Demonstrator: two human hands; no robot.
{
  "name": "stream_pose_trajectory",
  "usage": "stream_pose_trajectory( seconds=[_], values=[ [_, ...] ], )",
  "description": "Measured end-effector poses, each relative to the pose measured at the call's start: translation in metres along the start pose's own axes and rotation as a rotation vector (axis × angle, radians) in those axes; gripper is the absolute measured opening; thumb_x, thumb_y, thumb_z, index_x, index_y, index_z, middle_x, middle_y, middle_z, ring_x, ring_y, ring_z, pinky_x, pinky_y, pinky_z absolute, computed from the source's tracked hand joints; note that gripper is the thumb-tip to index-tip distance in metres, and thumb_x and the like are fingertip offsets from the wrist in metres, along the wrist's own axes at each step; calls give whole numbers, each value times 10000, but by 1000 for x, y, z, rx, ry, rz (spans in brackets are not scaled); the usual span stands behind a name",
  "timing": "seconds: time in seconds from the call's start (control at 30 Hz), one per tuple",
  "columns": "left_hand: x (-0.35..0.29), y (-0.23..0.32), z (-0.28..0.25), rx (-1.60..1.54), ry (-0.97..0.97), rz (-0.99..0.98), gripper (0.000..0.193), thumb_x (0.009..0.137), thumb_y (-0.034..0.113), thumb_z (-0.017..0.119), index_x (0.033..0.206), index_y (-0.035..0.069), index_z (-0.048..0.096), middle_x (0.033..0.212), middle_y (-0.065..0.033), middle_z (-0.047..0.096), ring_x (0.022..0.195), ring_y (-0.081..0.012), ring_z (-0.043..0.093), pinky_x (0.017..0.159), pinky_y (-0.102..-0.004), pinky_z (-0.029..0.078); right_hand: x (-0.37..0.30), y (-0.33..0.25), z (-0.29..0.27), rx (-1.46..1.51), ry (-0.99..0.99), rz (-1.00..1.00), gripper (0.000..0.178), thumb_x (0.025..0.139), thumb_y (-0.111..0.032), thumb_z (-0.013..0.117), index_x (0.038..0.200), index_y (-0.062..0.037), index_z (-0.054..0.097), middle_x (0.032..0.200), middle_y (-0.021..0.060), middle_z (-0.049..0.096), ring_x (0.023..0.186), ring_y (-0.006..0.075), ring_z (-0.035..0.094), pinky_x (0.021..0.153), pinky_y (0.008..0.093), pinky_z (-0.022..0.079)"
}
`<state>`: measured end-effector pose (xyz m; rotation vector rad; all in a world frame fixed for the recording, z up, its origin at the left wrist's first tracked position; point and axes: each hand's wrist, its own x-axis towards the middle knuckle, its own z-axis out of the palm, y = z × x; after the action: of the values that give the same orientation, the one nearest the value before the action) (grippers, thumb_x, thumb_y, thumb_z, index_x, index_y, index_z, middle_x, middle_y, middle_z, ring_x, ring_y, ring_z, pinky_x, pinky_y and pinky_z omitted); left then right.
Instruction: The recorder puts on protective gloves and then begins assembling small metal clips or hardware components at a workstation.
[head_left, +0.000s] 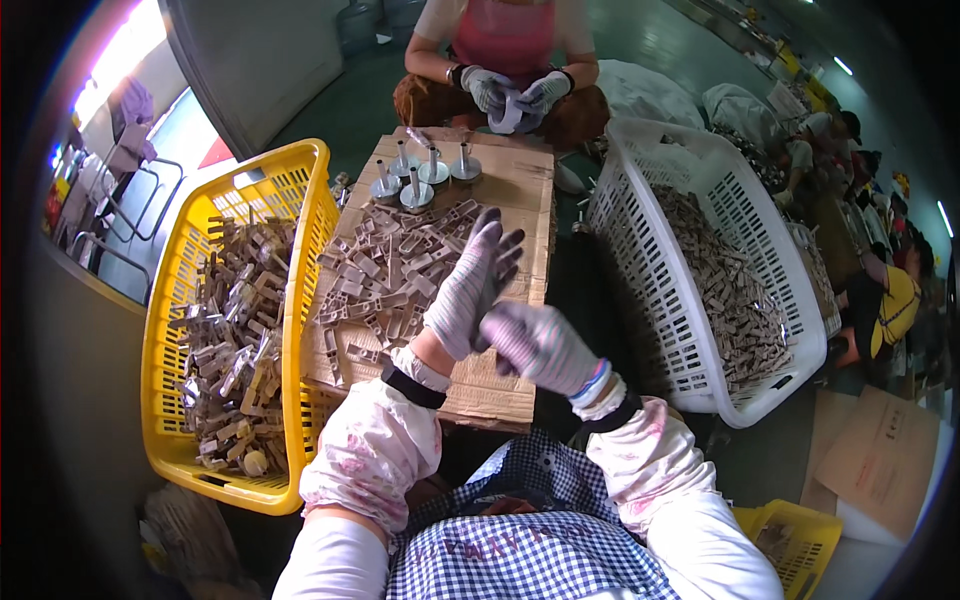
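Observation:
My left hand (465,285), in a striped knit glove, is raised over the cardboard-topped table (490,395) with its fingers stretched out. Close against the heel of that palm is my right hand (545,348), gloved too and slightly blurred. Its fingers are curled closed, and whatever they may hold is hidden. Beneath and left of my hands lies a loose pile of small grey-brown metal brackets (385,262). Beyond the pile stand several round metal discs with upright posts (416,192).
A yellow basket (300,330) full of wrapped metal parts stands on the left. On the right is a white basket (650,270) with more parts. Across the table sits a person (505,60) holding a roll of tape (507,112). Flattened cardboard (880,450) lies at right.

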<state>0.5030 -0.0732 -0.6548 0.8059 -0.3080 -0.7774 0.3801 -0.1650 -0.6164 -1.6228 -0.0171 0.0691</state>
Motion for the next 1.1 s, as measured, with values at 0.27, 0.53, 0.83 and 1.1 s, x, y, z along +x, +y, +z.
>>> stream_pose_trajectory(
  seconds=[0.27, 0.53, 0.83, 1.1],
  values=[
    [-10, -9, 34, 458, -150, -13, 820, 945, 117, 627, 1583, 180, 115, 1590, -155, 232, 1353, -250, 409, 1026, -345, 431, 28, 32, -44, 374, 535, 94, 362, 921, -428, 688, 958, -68, 692, 801, -15, 664, 677, 44, 581, 575, 220, 476],
    [12, -17, -10, 1145, 364, -139, 964, 901, 434, 685, 1573, 101, 80, 1507, -260, 383, 1349, -372, 451, 1068, -388, 396, 27, 24, -15, -230, 642, -506, 240, 826, -199, 789, 970, -39, 683, 870, 56, 672, 830, 192, 655, 790, 318, 515],
    [21, -19, -49, 1620, 422, 186, 619, 927, 320, 522, 1474, 78, 363, 1406, -194, 501, 1252, -353, 524, 1042, -427, 430, 9, 19, 22, -901, 483, -469, 249, 868, -307, 723, 978, -85, 700, 903, 95, 694, 787, 281, 683, 701, 377, 549],
    [16, 1, -15, 1522, 619, 279, 688, 940, 548, 483, 1380, 20, 501, 1240, -215, 624, 1189, -353, 569, 1040, -408, 425, 22, 32, 26, -267, 441, -79, 151, 975, -210, 610, 998, -61, 617, 819, 49, 656, 611, 128, 638, 557, 282, 498]
  ],
)
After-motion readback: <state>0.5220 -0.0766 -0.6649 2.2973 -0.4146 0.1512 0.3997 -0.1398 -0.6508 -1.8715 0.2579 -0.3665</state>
